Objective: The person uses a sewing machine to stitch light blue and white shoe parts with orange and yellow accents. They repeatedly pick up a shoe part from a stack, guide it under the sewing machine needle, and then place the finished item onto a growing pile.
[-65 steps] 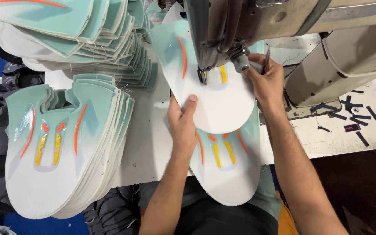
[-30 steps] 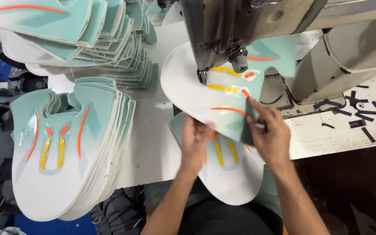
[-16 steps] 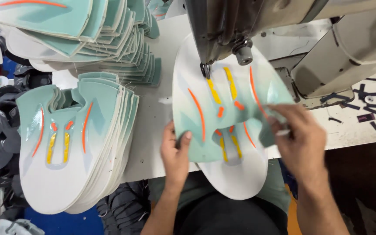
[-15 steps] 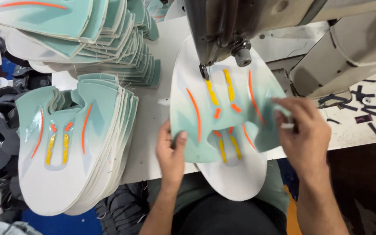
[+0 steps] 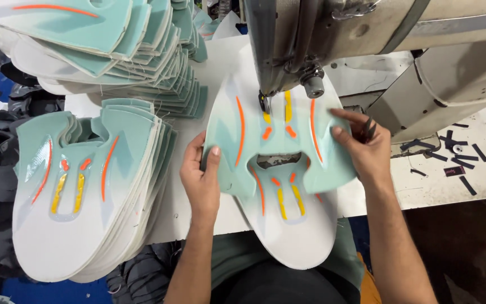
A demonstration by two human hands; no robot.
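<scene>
White table [image 5: 209,67] of a sewing station, seen from above. Far left of the hands, a fanned stack of shoe-upper panels [image 5: 80,191] lies flat, white toes toward the person, presumably kept within reach; a second stack [image 5: 113,39] rises behind it. The left hand [image 5: 201,177], fingers closed over the edge, pins the left wing of the mint panel [image 5: 271,141] with orange and yellow stripes, which lies under the sewing machine head [image 5: 288,45], its centre at the needle. A second panel [image 5: 293,225] lies beneath it, overhanging the table edge. The right hand [image 5: 361,149], fingers spread, presses the right wing flat, apparently to steady the panel. Dark scraps [image 5: 457,163], one a small dark label, lie to its right.
</scene>
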